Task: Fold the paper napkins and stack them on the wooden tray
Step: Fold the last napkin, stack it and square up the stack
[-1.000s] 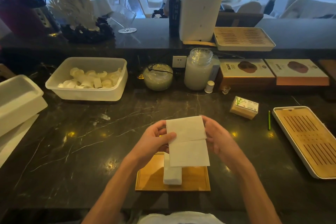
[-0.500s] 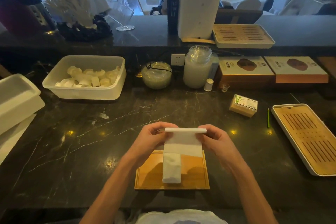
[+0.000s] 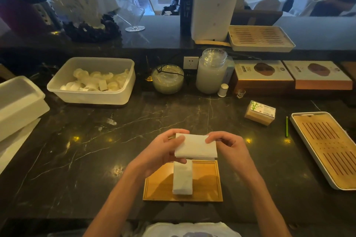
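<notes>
A white paper napkin [image 3: 195, 146], folded into a wide rectangle, is held in the air just above the far edge of the wooden tray [image 3: 207, 183]. My left hand [image 3: 163, 152] pinches its left end and my right hand [image 3: 227, 145] pinches its upper right corner. On the tray lies a narrow stack of folded white napkins [image 3: 182, 178], its far end hidden under the held napkin. The tray rests on the dark marble counter [image 3: 96, 150] close to my body.
A white plastic tub [image 3: 92, 81] with rolled items stands at the back left, and white containers [image 3: 17, 100] sit at the far left. A glass jar [image 3: 211, 71], a small box [image 3: 260, 112], a green pencil [image 3: 286, 127] and a slatted tray [image 3: 327, 148] lie to the right.
The napkin went from a tall open sheet to folded in half, and now both hands hold it as a flatter, wider rectangle tilted toward me.
</notes>
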`<state>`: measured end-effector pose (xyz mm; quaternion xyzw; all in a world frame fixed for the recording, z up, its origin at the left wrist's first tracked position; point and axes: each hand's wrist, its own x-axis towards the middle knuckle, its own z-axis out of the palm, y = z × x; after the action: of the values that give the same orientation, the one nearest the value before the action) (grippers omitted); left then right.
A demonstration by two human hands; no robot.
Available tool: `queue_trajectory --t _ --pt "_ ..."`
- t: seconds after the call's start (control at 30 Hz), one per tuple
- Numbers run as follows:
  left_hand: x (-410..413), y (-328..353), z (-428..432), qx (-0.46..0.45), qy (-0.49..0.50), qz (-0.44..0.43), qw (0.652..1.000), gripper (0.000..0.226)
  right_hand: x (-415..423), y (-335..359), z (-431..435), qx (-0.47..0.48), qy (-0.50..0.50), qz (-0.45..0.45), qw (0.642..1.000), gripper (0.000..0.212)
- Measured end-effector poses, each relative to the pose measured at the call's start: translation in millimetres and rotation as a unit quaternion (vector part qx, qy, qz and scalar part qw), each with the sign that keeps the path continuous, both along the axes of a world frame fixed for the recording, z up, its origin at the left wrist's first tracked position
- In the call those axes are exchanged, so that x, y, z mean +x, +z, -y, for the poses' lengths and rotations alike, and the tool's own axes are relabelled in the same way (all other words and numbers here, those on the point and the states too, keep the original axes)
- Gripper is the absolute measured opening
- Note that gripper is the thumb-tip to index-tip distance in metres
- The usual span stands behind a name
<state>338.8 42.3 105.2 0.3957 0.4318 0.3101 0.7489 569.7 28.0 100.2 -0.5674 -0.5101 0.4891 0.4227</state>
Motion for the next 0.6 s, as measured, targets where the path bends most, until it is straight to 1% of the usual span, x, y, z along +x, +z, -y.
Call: queue_trajectory --t 0.07,0.13,0.23,0.27,0.33,0.4,0.5,0.57,0.6 --pt "0.6 -2.7 -1.1 0.018 0.000 -0.019 1.000 0.033 0.1 0.6 -0.4 0.001 -0.001 0.001 1.000 0.037" --pt "1.9 -5.5 -1.3 0.032 0.012 -0.032 0.999 0.034 -0.1 0.4 -1.0 -0.011 -0.004 -0.037 0.999 0.037" --pt "3.9 -9.2 -1.4 0.051 0.037 -0.050 0.997 0.033 -1.6 -1.8 -1.6 -0.082 0.010 -0.110 0.991 0.023" --pt "4.6 -10.2 -1.5 0.057 0.041 -0.059 0.996 0.033 -1.7 -3.8 -1.5 -0.105 0.019 -0.114 0.988 0.027" --pt "5.0 -12.7 -2.4 0.062 0.043 -0.072 0.995 0.035 -1.6 -6.6 -1.8 -0.122 0.030 -0.094 0.988 0.039" --pt "3.5 -14.7 -2.3 0.046 0.031 -0.071 0.996 0.035 -2.5 -9.6 -2.5 -0.111 0.030 -0.068 0.991 0.044" --pt "1.2 -18.2 0.8 0.009 -0.016 -0.063 0.998 0.038 -2.7 -14.1 -4.4 -0.092 0.013 -0.041 0.995 0.040" --pt "0.0 -22.0 3.3 0.007 -0.052 -0.086 0.995 0.041 -4.0 -16.8 -5.1 -0.092 0.027 -0.021 0.995 0.039" --pt "-0.1 -24.8 4.8 0.016 -0.070 -0.105 0.992 0.038 -5.5 -17.8 -5.1 -0.089 0.040 -0.010 0.995 0.038"
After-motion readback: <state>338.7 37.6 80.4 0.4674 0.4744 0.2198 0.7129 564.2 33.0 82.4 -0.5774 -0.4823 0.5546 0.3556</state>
